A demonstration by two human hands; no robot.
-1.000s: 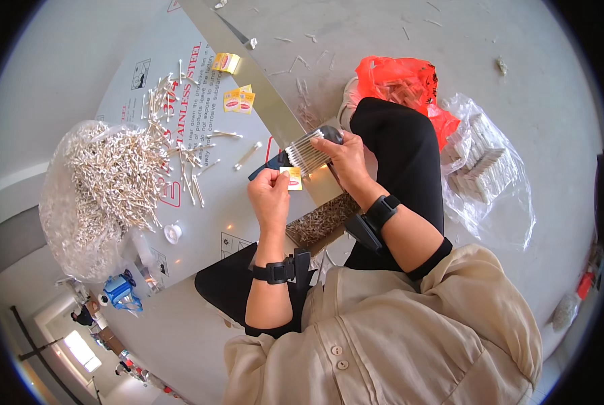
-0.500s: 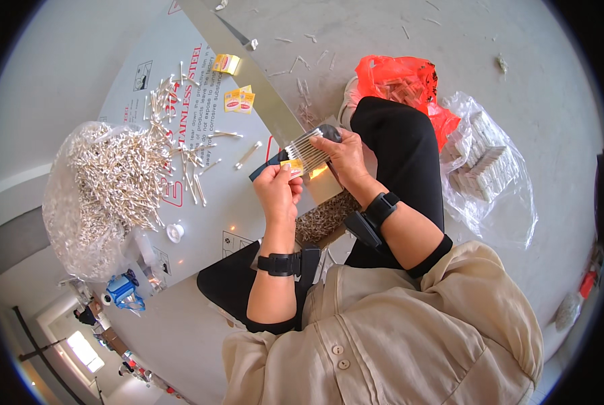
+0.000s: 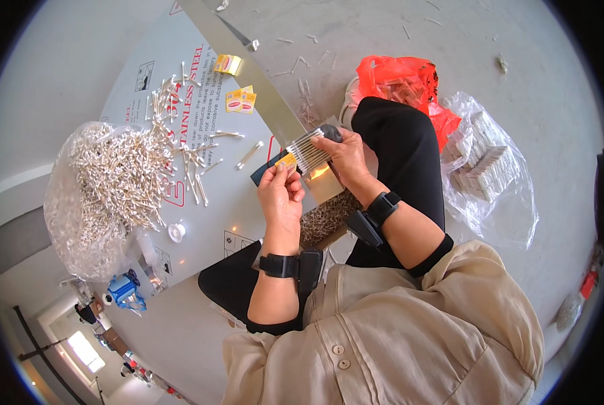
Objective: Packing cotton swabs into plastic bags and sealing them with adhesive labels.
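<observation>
My right hand (image 3: pixel 350 162) grips a flat row of cotton swabs (image 3: pixel 307 154), its thumb laid across their upper end. A dark grey rounded piece (image 3: pixel 329 133) shows at that end; what it belongs to I cannot make out. Between thumb and fingers, my left hand (image 3: pixel 281 194) pinches a small yellow printed card (image 3: pixel 287 163) against the lower end of the row. Behind the card a dark blue edge (image 3: pixel 262 174) sticks out over the table corner. Under my hands, a box (image 3: pixel 325 237) full of small brownish sticks stands by my lap.
Loose cotton swabs (image 3: pixel 192 158) and a bulging clear bag of swabs (image 3: pixel 113 182) cover the table's left. Yellow cards (image 3: pixel 240 101) lie near its edge, a small white cap (image 3: pixel 176 231) nearer me. On the floor sit a red plastic bag (image 3: pixel 399 77) and a clear bag of white packs (image 3: pixel 487 158).
My left hand has shifted slightly up with the yellow card, which now tilts more along the swabs' ends. The right hand keeps its grip on the row.
</observation>
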